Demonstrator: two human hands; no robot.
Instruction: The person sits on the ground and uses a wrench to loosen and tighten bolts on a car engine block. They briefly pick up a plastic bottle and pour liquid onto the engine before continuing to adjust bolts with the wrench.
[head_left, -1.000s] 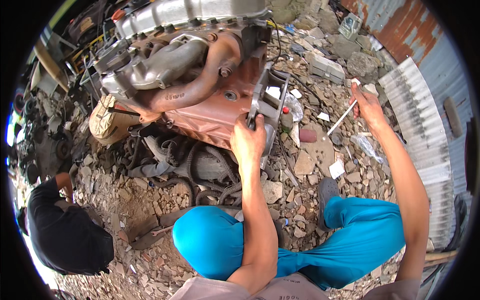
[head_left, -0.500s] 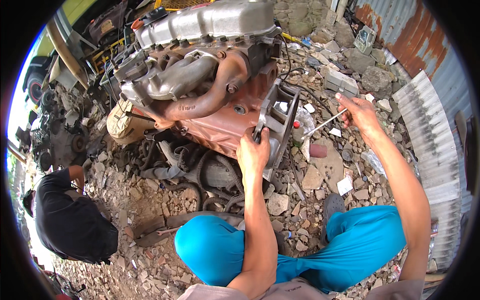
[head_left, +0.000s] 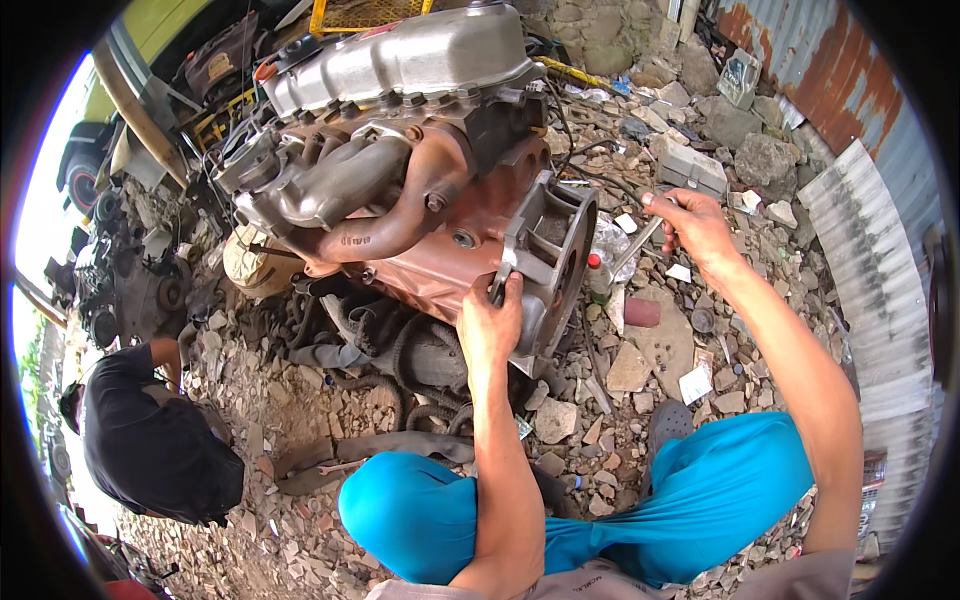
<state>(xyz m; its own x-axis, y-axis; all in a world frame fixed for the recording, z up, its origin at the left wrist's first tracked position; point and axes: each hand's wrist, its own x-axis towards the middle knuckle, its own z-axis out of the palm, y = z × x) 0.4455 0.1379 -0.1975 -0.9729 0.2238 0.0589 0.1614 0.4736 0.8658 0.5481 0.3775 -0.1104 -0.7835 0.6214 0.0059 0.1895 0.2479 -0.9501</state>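
Observation:
A large engine [head_left: 440,245] with a reddish-brown block stands in front of me, its silver cover [head_left: 400,65] on top. At its right end is a grey metal housing [head_left: 545,250] with an open frame. My left hand [head_left: 490,325] is closed at the housing's near left edge, with a small dark metal piece [head_left: 498,287] between thumb and fingers; its kind is unclear. Off to the right of the housing, my right hand [head_left: 697,232] is closed round a slim silvery rod-like tool [head_left: 637,246]. That tool slants down to the left, apart from the engine.
Thick rope [head_left: 400,370] and dark hose lie below the engine. A red-capped bottle [head_left: 598,278], a grey box [head_left: 690,168] and stones litter the ground at right. Corrugated sheets [head_left: 865,240] stand along the right. Another person in black [head_left: 155,435] bends down at left.
My right hand has shifted slightly left with the rod-like tool, which now tilts more steeply. My left hand stays at the housing edge. The view has moved slightly.

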